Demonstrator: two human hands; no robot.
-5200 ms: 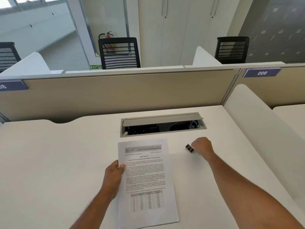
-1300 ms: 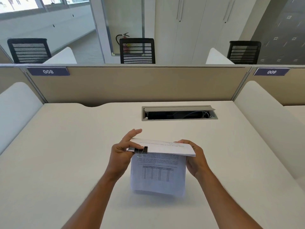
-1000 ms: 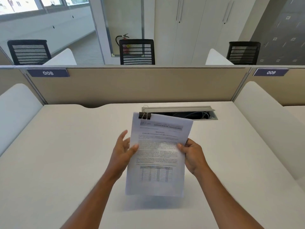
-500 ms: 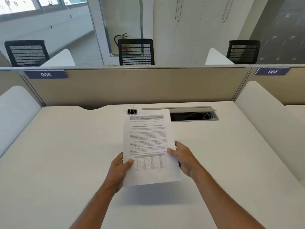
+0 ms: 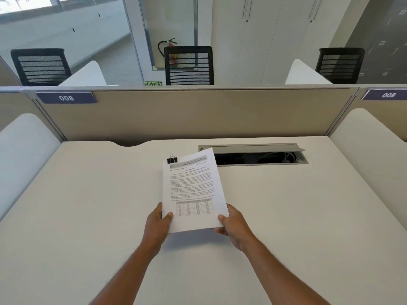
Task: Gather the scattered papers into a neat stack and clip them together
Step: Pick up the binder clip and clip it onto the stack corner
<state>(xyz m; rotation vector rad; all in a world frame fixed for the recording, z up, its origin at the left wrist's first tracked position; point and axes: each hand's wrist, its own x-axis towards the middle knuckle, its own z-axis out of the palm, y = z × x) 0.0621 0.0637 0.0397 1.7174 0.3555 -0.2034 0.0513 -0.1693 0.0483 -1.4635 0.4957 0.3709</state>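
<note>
Papers (image 5: 191,190) lowered, both hands' grip at near corners

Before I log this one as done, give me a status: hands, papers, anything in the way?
Left hand and right hand grip paper stack at its near corners. Black binder clip on far left corner. Stack's far right corner overlaps open cable tray.

One paper stack (image 5: 190,190), one binder clip (image 5: 172,160), three chairs (image 5: 189,65)

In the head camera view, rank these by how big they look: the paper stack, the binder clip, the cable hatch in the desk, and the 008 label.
1. Paper stack
2. Cable hatch, farther back, so this order is unsure
3. 008 label
4. Binder clip
</note>
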